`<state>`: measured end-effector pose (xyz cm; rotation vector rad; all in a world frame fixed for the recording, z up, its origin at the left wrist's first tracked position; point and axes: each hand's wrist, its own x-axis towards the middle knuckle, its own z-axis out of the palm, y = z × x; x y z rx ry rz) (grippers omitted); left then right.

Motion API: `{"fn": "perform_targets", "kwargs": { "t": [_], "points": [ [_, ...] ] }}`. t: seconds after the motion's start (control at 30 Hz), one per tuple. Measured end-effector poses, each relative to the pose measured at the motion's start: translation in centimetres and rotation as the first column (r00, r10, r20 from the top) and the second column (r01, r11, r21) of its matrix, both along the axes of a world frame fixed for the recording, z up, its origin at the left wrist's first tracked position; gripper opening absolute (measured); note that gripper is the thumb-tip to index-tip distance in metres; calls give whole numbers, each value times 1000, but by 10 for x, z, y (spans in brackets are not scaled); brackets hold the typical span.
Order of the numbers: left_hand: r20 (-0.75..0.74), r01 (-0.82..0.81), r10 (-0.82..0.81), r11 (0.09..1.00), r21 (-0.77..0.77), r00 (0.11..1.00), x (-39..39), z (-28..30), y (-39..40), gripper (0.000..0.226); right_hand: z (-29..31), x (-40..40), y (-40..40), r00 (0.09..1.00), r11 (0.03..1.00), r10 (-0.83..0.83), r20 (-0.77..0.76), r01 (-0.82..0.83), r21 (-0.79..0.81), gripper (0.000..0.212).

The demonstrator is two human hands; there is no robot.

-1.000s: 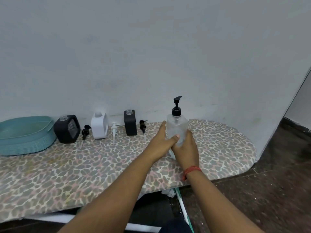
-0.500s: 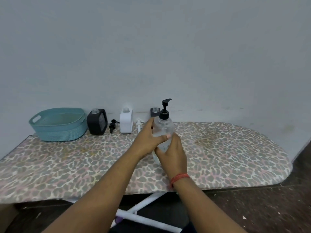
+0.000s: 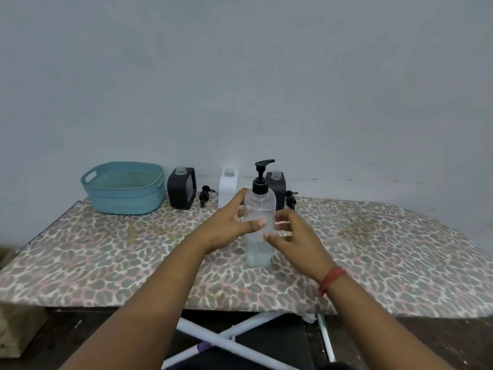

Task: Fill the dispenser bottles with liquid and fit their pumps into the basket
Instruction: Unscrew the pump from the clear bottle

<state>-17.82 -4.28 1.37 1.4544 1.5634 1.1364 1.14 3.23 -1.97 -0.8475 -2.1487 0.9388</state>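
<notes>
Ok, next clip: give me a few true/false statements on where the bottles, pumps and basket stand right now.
1. The clear bottle stands upright on the ironing board with its black pump fitted. True.
2. The teal basket holds two bottles. False: no bottle is in it; it sits at the board's far left.
3. The white bottle by the wall has a pump on it. False: its neck is open.
4. A loose black pump lies between the left black bottle and the white bottle. True.
5. The right hand lifts the clear bottle off the board. False: the bottle rests on the board, the right hand open beside it, the left hand around it.
</notes>
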Motion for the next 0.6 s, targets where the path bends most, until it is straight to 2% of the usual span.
{"fn": "perform_targets", "kwargs": {
  "t": [0.13,0.3,0.33,0.47,0.6],
  "points": [
    [-27,35,-35,999,-20,999,2,-2,5,63,46,3,6,989,1000,-24,-145,25,6,22],
    [-65,-49,53,997,64,996,14,1,11,98,77,-27,10,992,996,-42,-117,51,78,23],
    [-67,-66,72,994,89,995,18,4,12,95,78,-30,11,992,996,-46,-117,55,73,24],
    [-155,-62,79,992,114,985,22,8,11,60,73,-35,12,987,998,-48,-150,54,37,21],
    [-191,-36,62,990,133,980,21,5,16,65,74,-29,16,995,991,-18,-95,31,133,15]
  ]
}}
